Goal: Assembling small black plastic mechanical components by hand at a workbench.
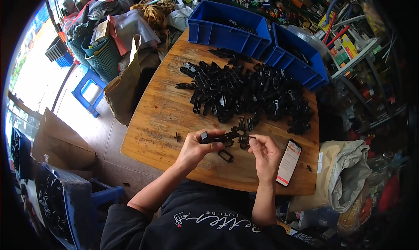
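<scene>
My left hand (194, 150) is closed around a black plastic part (227, 137), its grey-tipped end showing above the thumb. Facing it, my right hand (265, 155) pinches the tip of a small dark piece (252, 137) beside that part; whether the two are joined I cannot tell. Just below, on the wooden table (152, 114), lies a black rectangular frame (225, 156). Beyond both hands spreads a big heap of similar black plastic parts (244, 90), with a few loose ones between the heap and my fingers.
Two blue crates (229, 34) (297, 60) with black parts inside stand along the far table edge. A lit phone (288, 162) lies right of my right hand. Sacks (336, 176) crowd the right side. Left of the table are a paper sack (120, 93) and a blue stool (88, 90).
</scene>
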The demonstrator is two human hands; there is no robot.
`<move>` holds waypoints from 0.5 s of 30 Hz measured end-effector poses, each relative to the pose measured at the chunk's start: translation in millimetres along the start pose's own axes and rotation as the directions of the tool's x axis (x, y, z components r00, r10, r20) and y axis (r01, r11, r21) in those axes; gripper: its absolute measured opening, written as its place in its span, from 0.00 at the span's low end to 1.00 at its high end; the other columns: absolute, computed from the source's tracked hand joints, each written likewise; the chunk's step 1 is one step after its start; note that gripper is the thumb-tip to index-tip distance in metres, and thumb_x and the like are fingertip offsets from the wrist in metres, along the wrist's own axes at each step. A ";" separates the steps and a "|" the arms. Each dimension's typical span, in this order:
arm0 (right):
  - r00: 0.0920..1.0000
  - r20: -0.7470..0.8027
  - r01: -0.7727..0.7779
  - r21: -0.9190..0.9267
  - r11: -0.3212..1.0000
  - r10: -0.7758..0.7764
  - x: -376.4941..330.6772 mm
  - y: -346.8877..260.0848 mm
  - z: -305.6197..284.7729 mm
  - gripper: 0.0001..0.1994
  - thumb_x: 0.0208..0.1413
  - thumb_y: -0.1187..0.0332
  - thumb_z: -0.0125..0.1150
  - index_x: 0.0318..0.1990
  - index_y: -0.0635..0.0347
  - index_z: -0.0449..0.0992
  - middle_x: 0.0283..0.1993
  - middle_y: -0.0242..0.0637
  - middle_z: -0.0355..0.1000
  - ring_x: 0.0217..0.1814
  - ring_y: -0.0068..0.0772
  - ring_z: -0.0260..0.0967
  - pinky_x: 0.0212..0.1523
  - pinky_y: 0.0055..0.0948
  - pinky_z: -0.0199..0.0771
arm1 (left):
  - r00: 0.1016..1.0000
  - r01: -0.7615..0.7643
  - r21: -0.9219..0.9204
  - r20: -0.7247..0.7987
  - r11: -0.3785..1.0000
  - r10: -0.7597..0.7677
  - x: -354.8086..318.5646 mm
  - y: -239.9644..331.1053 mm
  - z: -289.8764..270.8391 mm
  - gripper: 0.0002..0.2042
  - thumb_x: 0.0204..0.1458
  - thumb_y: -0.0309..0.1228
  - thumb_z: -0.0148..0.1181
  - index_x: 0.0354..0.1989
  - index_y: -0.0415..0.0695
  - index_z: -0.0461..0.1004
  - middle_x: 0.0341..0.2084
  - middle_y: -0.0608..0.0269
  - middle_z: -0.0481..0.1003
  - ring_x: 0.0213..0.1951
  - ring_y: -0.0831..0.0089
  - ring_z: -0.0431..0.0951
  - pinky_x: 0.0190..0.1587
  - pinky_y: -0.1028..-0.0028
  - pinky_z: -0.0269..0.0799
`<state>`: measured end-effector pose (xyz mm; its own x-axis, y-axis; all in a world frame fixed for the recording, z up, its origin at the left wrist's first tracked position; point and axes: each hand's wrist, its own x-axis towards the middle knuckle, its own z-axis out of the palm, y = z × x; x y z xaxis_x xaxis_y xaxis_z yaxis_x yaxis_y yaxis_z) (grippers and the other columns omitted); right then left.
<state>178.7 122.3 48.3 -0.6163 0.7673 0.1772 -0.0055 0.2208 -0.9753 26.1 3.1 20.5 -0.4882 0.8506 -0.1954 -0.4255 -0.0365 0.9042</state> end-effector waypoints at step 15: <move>0.988 0.012 0.135 -0.565 0.814 -0.155 10.4 26.1 -7.2 0.13 0.48 0.71 0.63 0.42 0.62 0.74 0.21 0.34 0.66 0.20 0.21 0.63 0.23 0.21 0.64 | 0.999 -0.043 -0.238 -0.012 0.970 0.041 2.8 -4.7 -5.2 0.15 0.44 0.19 0.56 0.43 0.36 0.71 0.27 0.59 0.75 0.28 0.71 0.75 0.35 0.74 0.71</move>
<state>177.8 140.4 25.7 -0.6175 0.7165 0.3246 0.3577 0.6233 -0.6954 22.7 2.9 13.7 -0.5148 0.8418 -0.1625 -0.5730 -0.1968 0.7956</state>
